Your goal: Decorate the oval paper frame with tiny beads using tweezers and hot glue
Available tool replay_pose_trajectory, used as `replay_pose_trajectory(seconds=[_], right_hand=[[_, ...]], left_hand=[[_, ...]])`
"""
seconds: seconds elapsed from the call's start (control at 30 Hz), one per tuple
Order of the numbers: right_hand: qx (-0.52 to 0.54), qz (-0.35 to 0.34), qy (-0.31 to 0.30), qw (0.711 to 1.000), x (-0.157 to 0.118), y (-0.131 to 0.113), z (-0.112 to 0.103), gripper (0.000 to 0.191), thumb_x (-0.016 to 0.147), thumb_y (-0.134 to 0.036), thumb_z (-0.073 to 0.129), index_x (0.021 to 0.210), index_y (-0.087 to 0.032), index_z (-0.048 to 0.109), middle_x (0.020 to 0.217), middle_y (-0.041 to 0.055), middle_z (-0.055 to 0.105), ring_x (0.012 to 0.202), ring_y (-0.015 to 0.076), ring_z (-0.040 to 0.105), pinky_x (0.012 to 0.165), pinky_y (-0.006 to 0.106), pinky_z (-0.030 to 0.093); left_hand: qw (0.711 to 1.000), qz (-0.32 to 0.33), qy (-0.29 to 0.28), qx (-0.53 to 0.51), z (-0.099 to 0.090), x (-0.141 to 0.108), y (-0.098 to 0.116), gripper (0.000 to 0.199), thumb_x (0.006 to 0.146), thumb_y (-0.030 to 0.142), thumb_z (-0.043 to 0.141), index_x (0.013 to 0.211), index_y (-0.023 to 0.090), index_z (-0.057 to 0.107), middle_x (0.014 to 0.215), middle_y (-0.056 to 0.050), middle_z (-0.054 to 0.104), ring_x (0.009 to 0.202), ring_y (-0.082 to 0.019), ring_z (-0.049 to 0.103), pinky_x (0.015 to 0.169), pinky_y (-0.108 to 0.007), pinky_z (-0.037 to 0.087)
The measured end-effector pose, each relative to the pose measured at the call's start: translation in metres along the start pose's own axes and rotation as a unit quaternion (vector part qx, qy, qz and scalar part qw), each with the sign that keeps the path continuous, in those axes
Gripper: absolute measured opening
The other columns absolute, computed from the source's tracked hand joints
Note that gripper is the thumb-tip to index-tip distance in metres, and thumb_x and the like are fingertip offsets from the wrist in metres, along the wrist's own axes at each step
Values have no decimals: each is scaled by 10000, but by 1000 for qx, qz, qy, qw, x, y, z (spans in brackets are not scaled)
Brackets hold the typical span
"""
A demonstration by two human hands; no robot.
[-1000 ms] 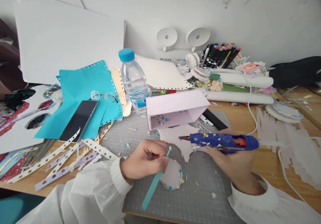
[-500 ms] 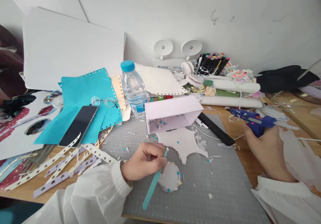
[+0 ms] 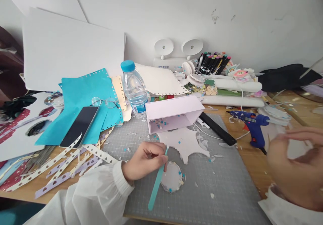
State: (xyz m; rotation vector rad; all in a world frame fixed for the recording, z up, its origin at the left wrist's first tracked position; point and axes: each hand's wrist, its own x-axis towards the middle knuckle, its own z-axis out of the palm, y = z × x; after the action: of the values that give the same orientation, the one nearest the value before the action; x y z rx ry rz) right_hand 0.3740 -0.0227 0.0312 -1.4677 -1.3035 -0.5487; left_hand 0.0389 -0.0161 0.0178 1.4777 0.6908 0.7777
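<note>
In the head view, the left hand (image 3: 146,161) pinches a slim teal stick (image 3: 156,188) between thumb and fingers, its long axis slanting from a narrow upper tip just past the fingertips down to a broad end nearer the wearer. A round pale disc (image 3: 174,178) edged with small blue stars (image 3: 183,175) lies on the grey cutting mat (image 3: 212,188) just right of the left hand, far nearer to it than to the right hand (image 3: 296,166). That right hand is curved, thumb and fingers arched around a gap, with nothing seen in it. The blue glue gun (image 3: 252,122) rests beyond it and to its left, nozzle pointing away leftward, handle angled back toward it. Past the left hand lie a pale star-shaped cutout (image 3: 185,142) and an open lilac box (image 3: 175,107). The disc's left edge is hidden by fingers and stick; the small pale bit at the stick's tip is too small to identify. The right hand is blurred, so whether it touches the gun's handle cannot be told.
</note>
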Motion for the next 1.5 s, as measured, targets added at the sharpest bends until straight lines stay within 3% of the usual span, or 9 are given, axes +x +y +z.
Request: replay_pose_trajectory(seconds=[0.07,0.13,0.23,0.33,0.83,1.0,1.17,1.3,1.5], right_hand=[[60,-189,-136,971,0,-30,1,184,627,-131,630,595,-252,496,579,52,592,495,182,561,524,363,428],[79,-288,-293,908,-3,-60,6,163,751,-146,588,637,-230,507,663,42,634,551,167,579,547,334,429],[144,-418,-300,845,-12,-100,20,123,836,-90,546,904,-184,587,859,53,675,774,187,622,750,377,466],[184,-489,-296,799,-19,-127,35,103,884,-90,516,909,-154,594,921,62,673,826,171,613,770,354,466],[229,-506,-218,802,-33,-143,47,152,868,-66,514,842,-105,658,828,96,686,813,195,625,756,352,535],[273,-392,-220,850,-37,-125,44,155,814,-22,576,902,-139,626,844,98,685,796,190,627,707,343,553],[358,-79,-223,903,-48,-99,40,191,781,-57,634,899,-205,606,817,55,638,756,186,629,628,322,534],[471,173,-265,823,-55,-87,42,99,829,-144,620,807,-218,557,696,7,549,633,155,567,556,306,477],[548,272,-296,734,-57,-81,43,107,838,-166,637,795,-221,555,714,-7,538,621,123,528,572,285,433]], left_hand=[[1000,-9,5,-4,0,0,0,441,857,404,579,518,131,658,498,-4,411,548,-124,404,550,-257,332],[1000,-19,16,-6,-1,-1,0,437,852,423,580,548,128,686,504,-9,429,544,-124,402,554,-262,329],[999,-37,28,-14,-1,-1,-3,430,863,425,563,598,119,708,554,-30,499,571,-130,427,586,-272,336],[995,-61,56,-48,-1,0,-7,423,852,434,574,584,120,667,567,-29,512,596,-139,434,599,-276,349],[978,-97,135,-123,2,2,-6,491,835,394,599,474,155,368,514,42,307,554,-94,271,559,-253,265],[986,-100,117,-63,3,2,-1,467,887,444,526,548,126,573,493,50,313,501,-83,262,521,-251,226],[985,-72,115,107,3,4,3,377,897,371,502,780,98,734,593,-14,518,579,-118,434,573,-248,320],[977,5,15,213,3,4,5,330,886,331,515,742,93,694,665,-54,569,616,-136,486,572,-249,345],[957,55,-70,278,2,5,6,245,893,321,519,844,121,651,719,-50,603,712,-162,541,721,-283,389]])
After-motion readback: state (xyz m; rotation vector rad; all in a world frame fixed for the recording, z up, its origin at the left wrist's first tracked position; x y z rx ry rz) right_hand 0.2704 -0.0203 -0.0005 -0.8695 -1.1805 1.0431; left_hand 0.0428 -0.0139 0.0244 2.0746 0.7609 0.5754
